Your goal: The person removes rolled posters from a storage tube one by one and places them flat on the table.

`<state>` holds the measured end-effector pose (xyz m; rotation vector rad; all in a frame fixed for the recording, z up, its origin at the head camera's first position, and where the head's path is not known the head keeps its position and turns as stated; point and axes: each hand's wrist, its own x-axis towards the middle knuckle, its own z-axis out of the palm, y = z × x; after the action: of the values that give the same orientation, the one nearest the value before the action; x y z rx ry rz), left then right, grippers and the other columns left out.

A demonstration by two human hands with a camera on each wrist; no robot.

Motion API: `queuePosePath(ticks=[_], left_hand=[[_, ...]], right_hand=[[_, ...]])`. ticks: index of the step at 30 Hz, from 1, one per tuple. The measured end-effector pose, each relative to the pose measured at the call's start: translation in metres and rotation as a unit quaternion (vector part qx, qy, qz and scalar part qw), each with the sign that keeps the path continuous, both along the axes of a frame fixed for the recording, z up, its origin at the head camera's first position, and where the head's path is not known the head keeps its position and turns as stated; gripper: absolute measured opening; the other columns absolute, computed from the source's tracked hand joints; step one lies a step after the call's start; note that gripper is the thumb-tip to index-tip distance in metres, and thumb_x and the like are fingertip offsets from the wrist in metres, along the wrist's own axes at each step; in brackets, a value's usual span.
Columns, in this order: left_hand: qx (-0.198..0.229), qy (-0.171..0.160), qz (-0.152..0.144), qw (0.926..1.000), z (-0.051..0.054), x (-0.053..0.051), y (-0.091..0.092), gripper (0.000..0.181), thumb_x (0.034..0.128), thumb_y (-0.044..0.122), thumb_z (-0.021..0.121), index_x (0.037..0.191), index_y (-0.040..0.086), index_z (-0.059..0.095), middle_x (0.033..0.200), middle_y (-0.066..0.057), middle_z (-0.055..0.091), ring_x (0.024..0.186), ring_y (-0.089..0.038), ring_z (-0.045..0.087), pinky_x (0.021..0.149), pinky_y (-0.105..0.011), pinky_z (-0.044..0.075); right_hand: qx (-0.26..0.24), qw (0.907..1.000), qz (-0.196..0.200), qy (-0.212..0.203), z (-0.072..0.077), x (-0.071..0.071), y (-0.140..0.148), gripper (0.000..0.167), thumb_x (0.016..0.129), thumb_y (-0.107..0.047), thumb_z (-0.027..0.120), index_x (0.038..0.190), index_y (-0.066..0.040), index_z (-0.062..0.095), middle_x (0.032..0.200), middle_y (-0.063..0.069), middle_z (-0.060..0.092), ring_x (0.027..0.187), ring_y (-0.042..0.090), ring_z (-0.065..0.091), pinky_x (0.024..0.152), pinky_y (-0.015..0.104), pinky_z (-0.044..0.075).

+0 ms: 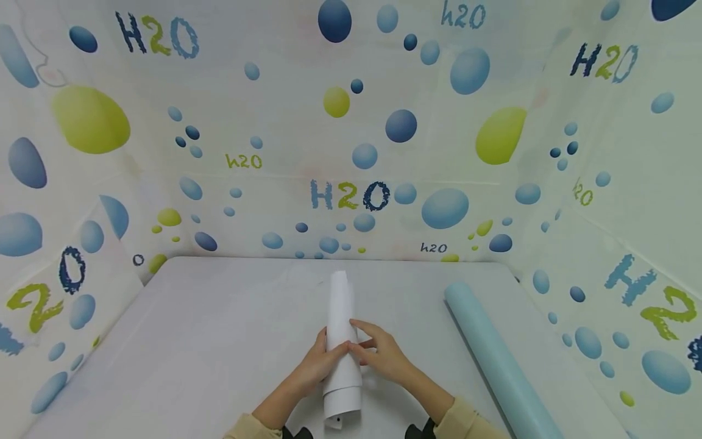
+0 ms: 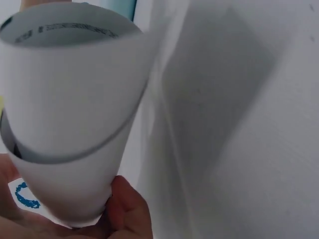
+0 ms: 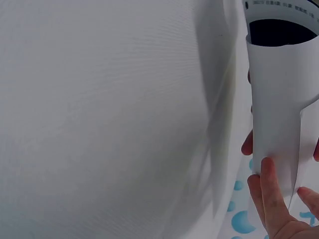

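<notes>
A white sheet of paper rolled into a tube is held upright-looking in the middle of the head view, over the white table. My left hand grips it from the left, thumb across the front. On its right side, my right hand holds the roll between thumb and fingers. The right wrist view shows the right hand's fingers against the paper by its overlapping loose edge. Small print lines the inside of the roll's open end. The left hand's fingers behind the roll are mostly hidden.
A long light-blue roll lies slantwise on the white table to the right. Behind and at both sides hangs a white curtain with blue and green dots and H2O lettering.
</notes>
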<state>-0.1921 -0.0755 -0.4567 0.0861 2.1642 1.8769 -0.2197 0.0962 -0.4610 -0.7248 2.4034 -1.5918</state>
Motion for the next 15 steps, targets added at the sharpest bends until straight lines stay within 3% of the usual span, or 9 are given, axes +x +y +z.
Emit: queuePosePath(ticks=[6,15], left_hand=[[-0.038,0.027,0.006,0.9989,-0.004,0.001,-0.002,0.075,0.0903,0.037,0.055,0.137,-0.013,0.021,0.113,-0.026,0.045,0.095,-0.031,0.054,0.075,-0.048,0.048],[-0.122,0.028,0.017,0.9921,-0.014,0.001,-0.002,0.083,0.0829,0.049,0.06,0.135,-0.009,0.033,0.106,-0.022,0.041,0.093,-0.03,0.049,0.076,-0.052,0.047]], right_hand=[[0.011,0.9998,0.004,-0.014,-0.009,0.0,-0.001,0.048,0.094,-0.025,0.053,0.136,-0.005,0.042,0.139,0.023,0.034,0.095,0.032,0.059,0.063,0.025,0.053],[0.038,0.9992,0.004,0.003,-0.016,-0.001,0.001,0.041,0.095,-0.018,0.047,0.133,-0.004,0.044,0.137,0.024,0.036,0.095,0.034,0.059,0.062,0.025,0.053]])
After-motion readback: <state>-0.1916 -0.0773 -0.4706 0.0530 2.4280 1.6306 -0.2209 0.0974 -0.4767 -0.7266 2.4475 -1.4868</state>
